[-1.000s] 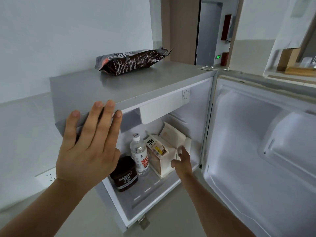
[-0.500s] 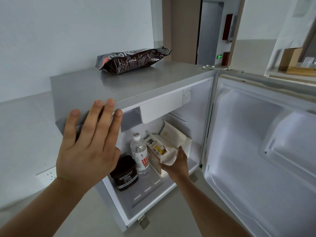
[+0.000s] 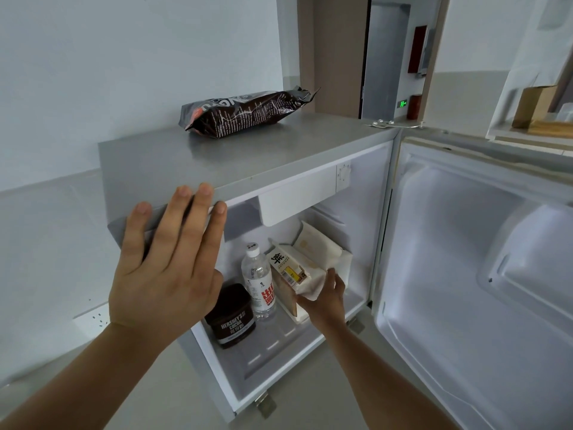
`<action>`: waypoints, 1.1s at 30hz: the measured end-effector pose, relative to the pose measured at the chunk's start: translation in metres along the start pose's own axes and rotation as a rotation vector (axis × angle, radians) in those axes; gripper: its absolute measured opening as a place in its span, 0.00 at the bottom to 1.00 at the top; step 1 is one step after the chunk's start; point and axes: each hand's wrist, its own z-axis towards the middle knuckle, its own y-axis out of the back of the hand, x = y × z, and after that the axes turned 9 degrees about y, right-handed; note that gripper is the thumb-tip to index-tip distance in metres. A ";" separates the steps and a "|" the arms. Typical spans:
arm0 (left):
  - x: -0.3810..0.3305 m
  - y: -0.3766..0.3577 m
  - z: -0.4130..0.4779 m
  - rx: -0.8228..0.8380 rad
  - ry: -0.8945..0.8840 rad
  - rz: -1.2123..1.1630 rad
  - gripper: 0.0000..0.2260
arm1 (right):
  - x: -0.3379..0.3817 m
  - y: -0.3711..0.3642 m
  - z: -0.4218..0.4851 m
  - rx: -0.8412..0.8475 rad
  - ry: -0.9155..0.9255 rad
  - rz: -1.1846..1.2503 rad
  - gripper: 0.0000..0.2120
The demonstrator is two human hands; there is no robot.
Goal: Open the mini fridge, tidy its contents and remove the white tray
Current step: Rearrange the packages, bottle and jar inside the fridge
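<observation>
The grey mini fridge (image 3: 217,162) stands with its door (image 3: 465,274) swung wide open to the right. Inside, a white tray (image 3: 299,318) holds a beige carton (image 3: 288,268) and a cream soft pack (image 3: 316,252). A clear water bottle (image 3: 258,280) and a dark cocoa tub (image 3: 231,318) stand left of the tray. My left hand (image 3: 167,265) presses flat with straight fingers against the fridge's top front corner. My right hand (image 3: 325,297) reaches inside and grips the front end of the soft pack above the tray's edge.
A dark snack bag (image 3: 245,113) lies on top of the fridge. A wall socket (image 3: 93,319) sits low on the left wall. Behind are a doorway (image 3: 384,57) and, at the right, a shelf with a cardboard box (image 3: 533,107).
My right hand has moved deeper under the soft pack's front end and closed on it. My left hand has stayed on the fridge corner.
</observation>
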 end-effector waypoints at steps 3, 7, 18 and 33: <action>0.000 0.002 0.001 0.001 -0.003 -0.001 0.31 | -0.003 0.013 -0.012 -0.032 -0.033 0.018 0.46; -0.001 0.002 0.002 -0.005 -0.003 0.001 0.32 | 0.019 0.022 -0.035 -0.258 0.355 -0.033 0.28; 0.000 0.005 0.003 -0.007 0.006 0.005 0.32 | 0.112 -0.013 0.009 0.282 0.376 -0.209 0.49; -0.001 0.001 -0.001 -0.016 0.016 -0.009 0.31 | 0.093 -0.019 0.018 0.184 0.464 -0.261 0.33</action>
